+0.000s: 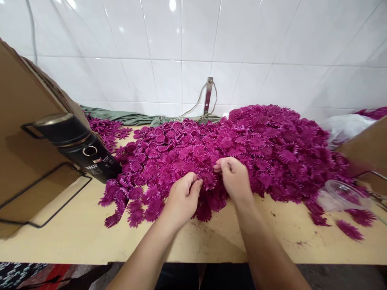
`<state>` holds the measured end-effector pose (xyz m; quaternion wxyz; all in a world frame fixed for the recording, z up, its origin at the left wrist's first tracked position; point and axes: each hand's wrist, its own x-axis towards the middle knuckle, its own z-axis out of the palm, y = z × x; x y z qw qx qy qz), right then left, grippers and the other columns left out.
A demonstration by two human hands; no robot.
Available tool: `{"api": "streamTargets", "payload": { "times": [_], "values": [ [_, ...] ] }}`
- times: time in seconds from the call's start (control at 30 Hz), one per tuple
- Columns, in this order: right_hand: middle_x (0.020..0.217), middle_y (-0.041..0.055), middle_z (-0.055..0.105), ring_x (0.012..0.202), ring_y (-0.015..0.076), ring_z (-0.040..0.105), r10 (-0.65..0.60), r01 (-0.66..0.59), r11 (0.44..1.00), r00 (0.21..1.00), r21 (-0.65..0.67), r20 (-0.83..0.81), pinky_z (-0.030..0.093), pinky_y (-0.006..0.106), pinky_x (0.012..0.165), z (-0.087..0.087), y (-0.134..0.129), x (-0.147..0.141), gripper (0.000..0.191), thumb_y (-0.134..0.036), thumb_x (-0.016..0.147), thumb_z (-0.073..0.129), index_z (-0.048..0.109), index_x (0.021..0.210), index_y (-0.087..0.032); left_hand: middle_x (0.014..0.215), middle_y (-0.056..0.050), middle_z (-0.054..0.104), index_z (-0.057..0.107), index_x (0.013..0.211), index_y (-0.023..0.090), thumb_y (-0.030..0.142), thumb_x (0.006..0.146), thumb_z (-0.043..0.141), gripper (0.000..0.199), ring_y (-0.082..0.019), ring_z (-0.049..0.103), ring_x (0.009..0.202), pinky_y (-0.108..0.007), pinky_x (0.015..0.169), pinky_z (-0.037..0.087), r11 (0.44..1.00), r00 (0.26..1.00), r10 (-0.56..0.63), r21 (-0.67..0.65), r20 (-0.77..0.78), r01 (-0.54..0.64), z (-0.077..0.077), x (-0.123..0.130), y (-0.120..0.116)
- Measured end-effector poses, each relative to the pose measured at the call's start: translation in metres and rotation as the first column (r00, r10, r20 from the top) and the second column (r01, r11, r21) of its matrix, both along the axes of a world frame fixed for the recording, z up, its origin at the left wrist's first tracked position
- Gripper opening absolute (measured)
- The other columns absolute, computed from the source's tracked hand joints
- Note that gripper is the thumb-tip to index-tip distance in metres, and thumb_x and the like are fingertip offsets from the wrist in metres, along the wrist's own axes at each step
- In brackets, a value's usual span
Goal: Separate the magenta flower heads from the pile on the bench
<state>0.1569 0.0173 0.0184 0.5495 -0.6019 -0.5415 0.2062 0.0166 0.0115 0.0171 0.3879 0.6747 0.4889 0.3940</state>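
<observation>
A heap of magenta artificial flower heads [260,141] with thin, pointed petals covers the middle of the table. At its front edge my left hand [185,197] is closed, thumb and forefinger pinching the rim of one magenta flower head [208,179]. Just right of that flower, my right hand [235,177] is closed too, its fingertips drawn together in a pinch. Whatever those fingertips hold, if anything, is too small to make out. Both hands are over the heap, a short gap between them.
A black vacuum flask [90,151] leans at the left by a cardboard box [27,121] and a black wire frame [65,200]. On the right are a clear plastic cup [343,195], a white plastic bag [347,127] and another cardboard box [370,151]. White tiles stand behind.
</observation>
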Motion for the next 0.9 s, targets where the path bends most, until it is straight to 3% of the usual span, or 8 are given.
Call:
{"api": "streamTargets", "payload": {
  "times": [0.07, 0.13, 0.23, 0.37, 0.53, 0.67, 0.77, 0.9],
  "values": [
    [0.077, 0.0059, 0.067, 0.072, 0.0184, 0.064, 0.064, -0.063, 0.996, 0.998, 0.067, -0.003, 0.05, 0.034, 0.071, 0.007, -0.009, 0.004, 0.014, -0.028, 0.083, 0.047, 0.058, 0.081, -0.019, 0.052, 0.006, 0.033, 0.034, 0.056, 0.021, 0.037, 0.078, 0.045, 0.03, -0.01, 0.032, 0.051, -0.023, 0.05, 0.026, 0.999, 0.999, 0.019, -0.05, 0.047, -0.016, -0.001, -0.002, 0.001],
    [0.091, 0.0082, 0.067, 0.085, 0.0211, 0.063, 0.159, -0.176, 0.977, 0.977, 0.118, 0.143, 0.049, 0.037, 0.078, 0.012, -0.019, 0.002, 0.017, -0.03, 0.079, 0.057, 0.061, 0.092, -0.02, 0.052, 0.006, 0.031, 0.032, 0.054, 0.021, 0.044, 0.076, 0.047, 0.035, -0.01, 0.029, 0.05, -0.023, 0.049, 0.026, 0.995, 0.996, 0.028, -0.096, 0.089, -0.019, 0.0, -0.002, 0.004],
    [0.094, 0.0069, 0.067, 0.089, 0.0213, 0.062, 0.303, -0.33, 0.942, 0.912, 0.056, 0.277, 0.049, 0.038, 0.081, 0.014, -0.03, -0.006, 0.018, -0.024, 0.077, 0.062, 0.063, 0.095, -0.021, 0.052, 0.006, 0.03, 0.031, 0.053, 0.021, 0.052, 0.073, 0.049, 0.041, -0.01, 0.03, 0.051, -0.023, 0.049, 0.026, 0.994, 0.991, 0.011, -0.113, 0.133, 0.005, 0.003, -0.001, 0.007],
    [0.092, 0.0059, 0.069, 0.084, 0.0193, 0.064, 0.397, -0.393, 0.918, 0.91, -0.061, 0.117, 0.051, 0.036, 0.08, 0.006, -0.031, -0.013, 0.017, -0.021, 0.078, 0.059, 0.064, 0.095, -0.019, 0.051, 0.007, 0.031, 0.032, 0.053, 0.021, 0.062, 0.07, 0.049, 0.048, -0.009, 0.029, 0.049, -0.023, 0.047, 0.026, 0.983, 0.975, -0.042, -0.163, 0.219, 0.079, 0.005, 0.0, 0.01],
    [0.085, 0.0054, 0.07, 0.079, 0.019, 0.066, 0.388, -0.422, 0.9, 0.889, -0.106, -0.241, 0.053, 0.033, 0.074, 0.002, -0.031, -0.016, 0.019, -0.027, 0.076, 0.059, 0.062, 0.092, -0.018, 0.049, 0.007, 0.032, 0.036, 0.053, 0.021, 0.065, 0.072, 0.047, 0.049, -0.008, 0.029, 0.046, -0.023, 0.046, 0.027, 0.979, 0.958, -0.068, -0.166, 0.278, 0.118, -0.001, 0.0, 0.011],
    [0.057, -0.0013, 0.058, 0.053, 0.0127, 0.054, 0.301, -0.332, 0.938, 0.923, -0.101, -0.241, 0.046, 0.025, 0.052, 0.002, -0.03, -0.014, 0.017, -0.033, 0.076, 0.056, 0.058, 0.068, -0.018, 0.053, 0.005, 0.04, 0.043, 0.059, 0.019, 0.05, 0.079, 0.047, 0.037, -0.01, 0.038, 0.05, -0.023, 0.05, 0.033, 0.994, 0.978, -0.076, -0.063, 0.196, 0.09, -0.004, 0.0, 0.008],
    [0.051, -0.0043, 0.047, 0.047, 0.0098, 0.042, 0.238, -0.274, 0.958, 0.923, -0.082, -0.304, 0.037, 0.023, 0.044, -0.003, -0.028, -0.012, 0.023, -0.038, 0.074, 0.056, 0.053, 0.062, -0.019, 0.067, 0.003, 0.051, 0.053, 0.075, 0.02, 0.034, 0.074, 0.06, 0.016, -0.013, 0.048, 0.063, -0.025, 0.061, 0.041, 0.999, 0.996, -0.023, 0.048, 0.088, 0.019, -0.006, 0.001, 0.002],
    [0.05, -0.0064, 0.038, 0.046, 0.0083, 0.032, 0.199, -0.231, 0.971, 0.922, -0.059, -0.333, 0.03, 0.022, 0.043, -0.012, -0.026, -0.013, 0.032, -0.044, 0.075, 0.054, 0.044, 0.057, -0.02, 0.082, -0.002, 0.061, 0.059, 0.083, 0.02, 0.025, 0.072, 0.063, 0.012, -0.016, 0.057, 0.077, -0.029, 0.075, 0.045, 0.993, 0.998, 0.035, 0.108, 0.058, -0.041, -0.008, 0.007, -0.004]
  ]
}}
